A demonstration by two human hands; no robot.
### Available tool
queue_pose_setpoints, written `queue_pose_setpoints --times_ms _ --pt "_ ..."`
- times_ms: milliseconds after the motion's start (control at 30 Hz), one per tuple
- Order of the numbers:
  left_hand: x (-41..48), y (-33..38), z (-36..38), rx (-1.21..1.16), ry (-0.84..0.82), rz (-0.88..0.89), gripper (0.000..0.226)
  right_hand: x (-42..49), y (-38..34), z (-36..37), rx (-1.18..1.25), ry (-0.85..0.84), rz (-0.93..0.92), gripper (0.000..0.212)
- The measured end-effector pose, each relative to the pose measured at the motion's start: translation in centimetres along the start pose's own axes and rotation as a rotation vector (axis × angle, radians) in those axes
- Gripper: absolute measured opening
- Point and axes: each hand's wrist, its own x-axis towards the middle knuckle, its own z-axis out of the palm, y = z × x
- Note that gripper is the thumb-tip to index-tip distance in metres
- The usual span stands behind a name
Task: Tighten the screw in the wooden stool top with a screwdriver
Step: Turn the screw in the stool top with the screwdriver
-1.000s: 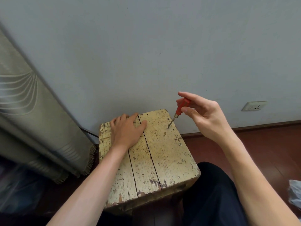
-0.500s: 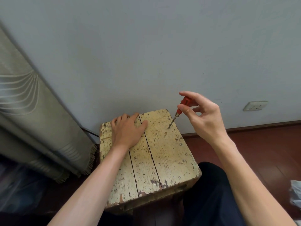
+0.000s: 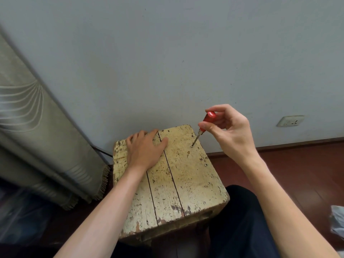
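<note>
**Screw (image 3: 192, 146) under the blade on a worn stool top**

We look down on a wooden stool top (image 3: 186, 175) of three planks, its cream paint chipped and flaked to bare wood at the edges and corners. It stands on a dark red-brown floor (image 3: 297, 174), close to a plain pale grey wall (image 3: 167, 62) with a dark skirting board (image 3: 301, 143) along its foot. A grey-green fringed curtain (image 3: 37, 136) hangs on the left of the stool, and a white wall socket (image 3: 290, 121) sits low on the wall to the right. A dark trouser leg (image 3: 242, 220) shows beside the stool's near right corner.

The screw is in the right-hand plank near its far end, a speck too small for us to read its head. The tip of a red-handled screwdriver (image 3: 208, 118) rests on it, the tool leaning up and to the right. The person's right hand (image 3: 230, 135) pinches the handle between thumb and forefinger, the other fingers loosely curled behind it. We see that hand held above and just right of the screw, clear of the wood. The left hand (image 3: 144, 149) lies palm down with fingers straight, flat across the far end of the left and middle planks, thumb reaching toward the right one. It is near the screw but touches neither it nor the tool.
</note>
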Motion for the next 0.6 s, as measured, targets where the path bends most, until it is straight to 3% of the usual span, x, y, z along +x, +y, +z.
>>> queue_pose_setpoints --times_ms 133,333,600 --pt "0.0 -0.1 0.1 0.007 0.005 0.002 0.072 -0.1 0.0 0.3 -0.018 0.023 -0.051 0.039" --pt "0.0 -0.1 0.1 0.005 0.015 0.002 0.072 -0.2 0.4 -0.8 -0.047 -0.096 -0.062 0.045" --pt "0.1 -0.1 0.2 -0.001 0.007 -0.003 0.071 0.0 0.8 -1.0 -0.014 -0.005 -0.01 0.027"
